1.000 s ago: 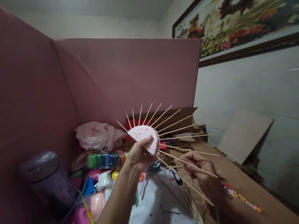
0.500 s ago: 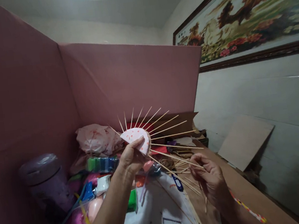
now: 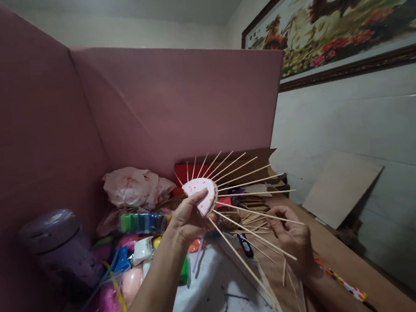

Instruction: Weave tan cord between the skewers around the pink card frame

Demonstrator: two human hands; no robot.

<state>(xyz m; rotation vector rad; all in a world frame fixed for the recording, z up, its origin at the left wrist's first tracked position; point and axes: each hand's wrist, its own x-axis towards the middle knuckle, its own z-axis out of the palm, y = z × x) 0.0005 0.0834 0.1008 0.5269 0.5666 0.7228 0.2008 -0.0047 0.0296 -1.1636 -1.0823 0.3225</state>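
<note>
My left hand [image 3: 189, 221] is raised above the table and pinches a white half-round disc [image 3: 200, 192] dotted with red. Several thin wooden sticks [image 3: 246, 176] fan out from the disc's rim like spokes. My right hand [image 3: 292, 239] is lower and to the right, its fingers curled around thin sticks near the lowest spokes. More loose sticks [image 3: 272, 289] lie on the brown tabletop [image 3: 339, 256] below it.
A pink board [image 3: 171, 100] walls off the left and back. Below it lie a purple lidded jar [image 3: 59, 248], coloured clay packs [image 3: 144, 223], a crumpled pink bag [image 3: 132, 187] and white paper [image 3: 217, 300]. A framed picture [image 3: 342, 15] hangs on the right wall; a tan board [image 3: 341, 186] leans beneath it.
The disc with its spokes has turned a little, and one long spoke now points down toward the table. My right hand shifted slightly right along the lower sticks.
</note>
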